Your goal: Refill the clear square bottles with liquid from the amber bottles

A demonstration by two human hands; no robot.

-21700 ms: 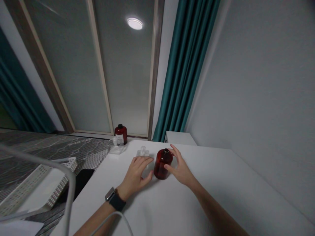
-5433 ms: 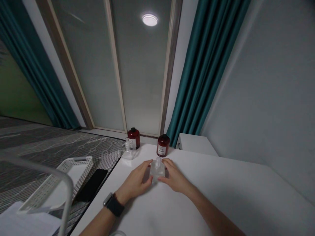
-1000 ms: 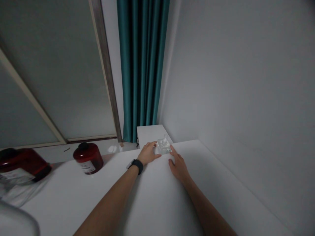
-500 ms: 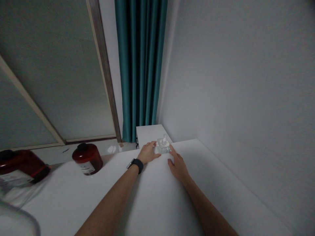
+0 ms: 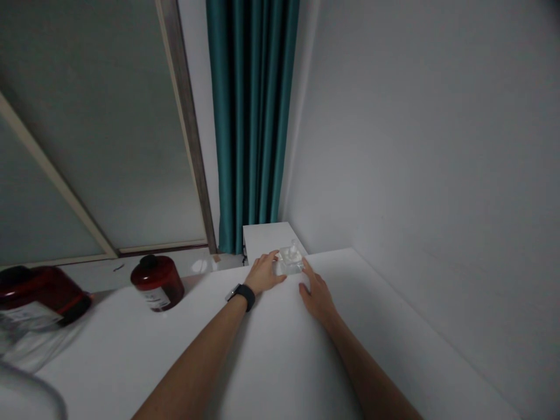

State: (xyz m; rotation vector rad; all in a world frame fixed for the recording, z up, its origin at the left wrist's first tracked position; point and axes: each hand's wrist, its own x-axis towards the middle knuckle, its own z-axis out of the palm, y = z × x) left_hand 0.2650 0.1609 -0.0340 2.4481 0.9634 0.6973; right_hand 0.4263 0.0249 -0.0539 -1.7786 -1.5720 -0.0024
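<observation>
A small clear plastic container (image 5: 290,258) with a raised, shiny top rests near the far edge of the white tabletop (image 5: 271,350). My left hand (image 5: 263,273), with a dark watch (image 5: 243,295) on the wrist, grips its left side, fingers behind and thumb along the front. On the right side, the fingertips of my right hand (image 5: 317,293) press against it, with the thumb bent nearer to me. The container sits between both hands. Its see-through walls make its exact kind hard to make out.
A dark red bottle (image 5: 158,283) with a white label stands left on the tabletop; a larger red bottle (image 5: 39,294) is at the far left. A curved grey rail (image 5: 37,382) crosses the lower left. Behind are a white cabinet (image 5: 266,234), a teal curtain (image 5: 251,116) and a wall (image 5: 415,146).
The whole view shifts very slightly. Both hands and the clear container stay in the same place relative to each other.
</observation>
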